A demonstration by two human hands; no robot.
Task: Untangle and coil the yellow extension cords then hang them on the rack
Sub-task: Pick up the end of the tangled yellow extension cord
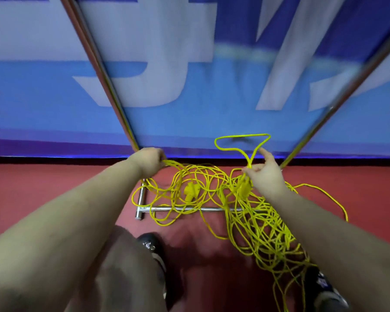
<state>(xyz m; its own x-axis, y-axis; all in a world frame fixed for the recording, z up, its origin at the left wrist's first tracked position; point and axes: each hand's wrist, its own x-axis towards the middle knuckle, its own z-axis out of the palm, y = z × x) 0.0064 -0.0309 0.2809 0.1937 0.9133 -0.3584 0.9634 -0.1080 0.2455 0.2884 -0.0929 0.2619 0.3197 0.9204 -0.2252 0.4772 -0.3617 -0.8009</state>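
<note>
A tangle of yellow extension cords (252, 221) spreads over the red floor between my arms. My left hand (148, 162) grips a bundle of cord strands near the foot of the left rack pole. My right hand (265, 174) pinches a strand, its index finger pointing up; a loop (241, 140) of cord stands above it. A yellow plug (190, 191) lies in the middle of the tangle, and another yellow plug (244, 188) hangs just below my right hand. The metal rack (178, 209) has a base bar on the floor under the cords.
Two shiny rack poles, the left pole (104, 77) and the right pole (338, 104), rise steeply on either side. A blue banner (189, 86) with large pale letters covers the wall behind. My shoes, the left shoe (153, 248) and the right shoe (327, 289), stand on the red floor.
</note>
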